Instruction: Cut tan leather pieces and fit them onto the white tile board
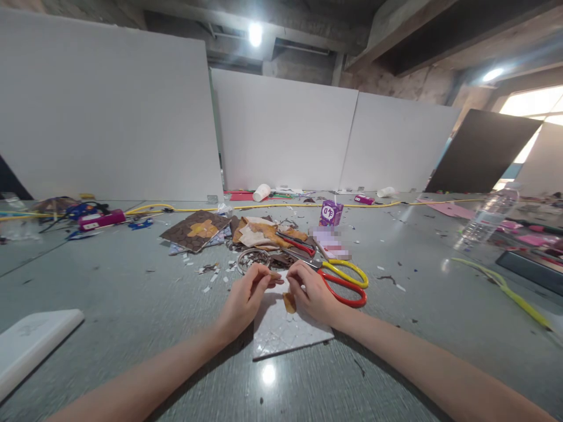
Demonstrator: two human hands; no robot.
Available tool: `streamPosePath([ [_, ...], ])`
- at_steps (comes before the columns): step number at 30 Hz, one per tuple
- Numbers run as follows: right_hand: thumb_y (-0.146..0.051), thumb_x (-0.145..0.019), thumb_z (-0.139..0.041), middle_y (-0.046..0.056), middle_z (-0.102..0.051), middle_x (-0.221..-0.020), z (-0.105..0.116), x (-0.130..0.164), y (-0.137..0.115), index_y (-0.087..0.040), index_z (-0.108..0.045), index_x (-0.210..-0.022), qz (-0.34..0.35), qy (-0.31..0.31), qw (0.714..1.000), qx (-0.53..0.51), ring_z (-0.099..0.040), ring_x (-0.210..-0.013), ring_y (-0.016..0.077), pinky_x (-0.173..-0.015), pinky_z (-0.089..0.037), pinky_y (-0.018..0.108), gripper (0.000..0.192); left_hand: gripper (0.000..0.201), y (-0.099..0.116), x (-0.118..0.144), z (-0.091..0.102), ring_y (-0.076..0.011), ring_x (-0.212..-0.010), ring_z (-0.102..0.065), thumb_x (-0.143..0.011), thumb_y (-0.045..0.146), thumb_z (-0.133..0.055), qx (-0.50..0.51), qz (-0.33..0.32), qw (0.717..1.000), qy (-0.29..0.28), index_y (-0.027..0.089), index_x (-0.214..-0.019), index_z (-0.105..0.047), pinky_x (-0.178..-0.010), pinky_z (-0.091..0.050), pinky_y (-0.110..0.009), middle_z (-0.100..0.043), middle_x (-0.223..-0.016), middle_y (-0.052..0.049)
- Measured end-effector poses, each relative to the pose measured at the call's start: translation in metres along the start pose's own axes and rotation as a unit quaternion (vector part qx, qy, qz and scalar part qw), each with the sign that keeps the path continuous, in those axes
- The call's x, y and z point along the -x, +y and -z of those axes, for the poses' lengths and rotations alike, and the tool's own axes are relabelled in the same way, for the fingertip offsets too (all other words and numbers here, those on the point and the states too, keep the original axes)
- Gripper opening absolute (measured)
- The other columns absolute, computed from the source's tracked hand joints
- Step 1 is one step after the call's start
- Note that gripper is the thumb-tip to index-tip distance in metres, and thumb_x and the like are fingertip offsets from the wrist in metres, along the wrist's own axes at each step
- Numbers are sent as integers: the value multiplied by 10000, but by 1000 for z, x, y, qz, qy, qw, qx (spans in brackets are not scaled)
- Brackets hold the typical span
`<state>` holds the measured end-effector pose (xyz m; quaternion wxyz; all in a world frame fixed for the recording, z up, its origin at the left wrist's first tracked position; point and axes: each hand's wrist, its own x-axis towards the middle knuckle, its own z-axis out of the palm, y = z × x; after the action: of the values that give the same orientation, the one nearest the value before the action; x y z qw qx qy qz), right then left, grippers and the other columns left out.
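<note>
Just above a white square board (pixel 290 337) are both my hands, close together. My left hand (pixel 250 293) pinches a small brown scrap (pixel 276 279) between thumb and fingertips. My right hand (pixel 311 292) is curled with its fingertips together, and what it holds, if anything, is too small to make out. A tan-brown piece (pixel 289 302) lies on the board beside my right fingers. Faint outlined shapes cover the board's surface. Large scissors with one red and one yellow handle (pixel 349 272) lie just beyond my right hand. A ring-shaped roll (pixel 246 259) sits behind my left hand.
Brown and tan scraps (pixel 257 231) are heaped behind the board with smaller red-handled scissors (pixel 303 245). Left of them lies a dark panel with an orange flower (pixel 202 228). A purple drink carton (pixel 331 213), a clear bottle (pixel 490 217) and a white slab (pixel 37 340) stand or lie around.
</note>
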<state>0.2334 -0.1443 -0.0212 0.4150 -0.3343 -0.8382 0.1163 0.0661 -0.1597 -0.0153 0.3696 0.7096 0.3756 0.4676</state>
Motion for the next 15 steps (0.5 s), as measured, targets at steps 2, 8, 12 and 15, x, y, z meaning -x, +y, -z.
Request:
streamPosePath([
  [2,-139,-806,-346,33,-435,-788,1,0,-1,-177,-414,-811,-8,23,1000,-2,-435,-665,117,-615,-396,255,78,142,1,1,1,-132,-831,-558,-839,257,-337,-44,-24,999,-1,170,-861,-447,-757,-445,-295,-576,-903,-49],
  [8,-154,-707,-488,44,-401,-868,3,3,-2,-178,-417,-952,40,22,999,-14,-428,-676,110,-594,-415,246,256,134,4,1,3,-134,-973,-466,-827,174,-345,-152,-116,980,-59,173,-802,-477,-830,-370,-266,-504,-1031,-64],
  [12,-220,-663,-562,55,-400,-898,3,3,-1,-182,-461,-893,54,-10,998,-15,-432,-765,131,-622,-425,249,254,153,2,-1,3,-140,-1017,-434,-826,186,-355,-167,-113,977,-63,179,-808,-507,-858,-348,-267,-474,-1051,-68],
  [15,-283,-660,-589,54,-405,-891,3,2,0,-184,-490,-824,59,-30,998,-9,-440,-791,139,-662,-429,263,216,159,0,-3,4,-146,-1034,-422,-825,206,-367,-169,-103,978,-65,184,-802,-523,-868,-343,-274,-464,-1052,-70],
])
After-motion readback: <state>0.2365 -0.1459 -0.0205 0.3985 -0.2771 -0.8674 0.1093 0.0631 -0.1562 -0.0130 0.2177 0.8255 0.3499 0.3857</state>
